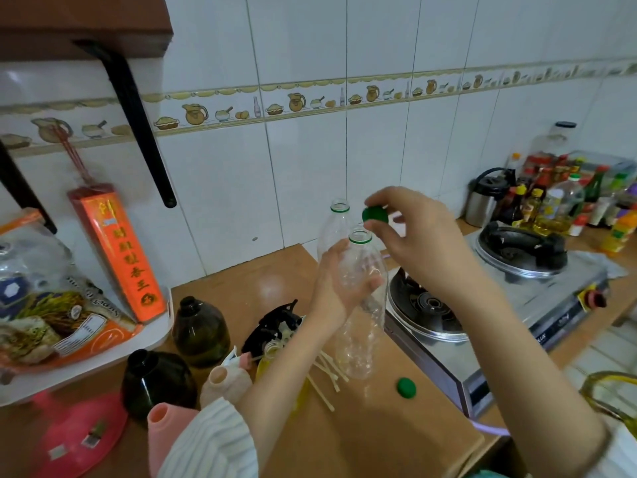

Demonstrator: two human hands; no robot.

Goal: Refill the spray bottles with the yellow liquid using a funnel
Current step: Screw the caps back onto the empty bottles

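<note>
A white-tiled kitchen wall is seen behind a brown desk (362,429) that carries a gas stove (489,315). A clear empty bottle (362,305) (uncapped, with a green ring at its neck) is gripped around its body by the left hand (336,288) above the desk. A green cap (375,214) is pinched in the fingertips of the right hand (420,236), just above and beside the bottle's mouth. A second clear bottle (336,225) is seen just behind, and another green cap (406,387) lies on the desk. Two dark bottles (201,331) and a pink funnel (82,432) are seen at the left.
</note>
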